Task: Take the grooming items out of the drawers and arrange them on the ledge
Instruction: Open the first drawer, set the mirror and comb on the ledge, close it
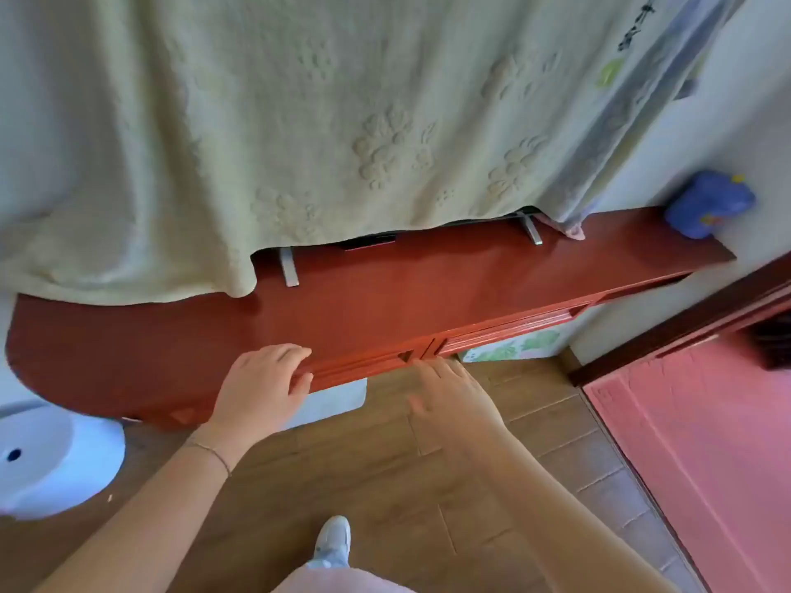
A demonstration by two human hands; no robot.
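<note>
From my feed, a pale green embossed blanket (299,122) fills the top of the view, draped over something that stands on two metal feet (289,267) on the red wooden ledge (385,293). The ledge runs from lower left up toward the right wall, where a blue plush toy (708,205) sits on its far end. Its front edge carries the drawers (492,333), all shut, so I can't see any grooming items. A wood-look floor (385,464) lies below, with a pink mat (706,442) at right and a white rounded object (47,460) at left. My left hand (261,387) rests on the ledge's front edge, fingers curled over it, gripping nothing else. My right hand (453,395) hovers open and empty just below the drawer fronts.
</note>
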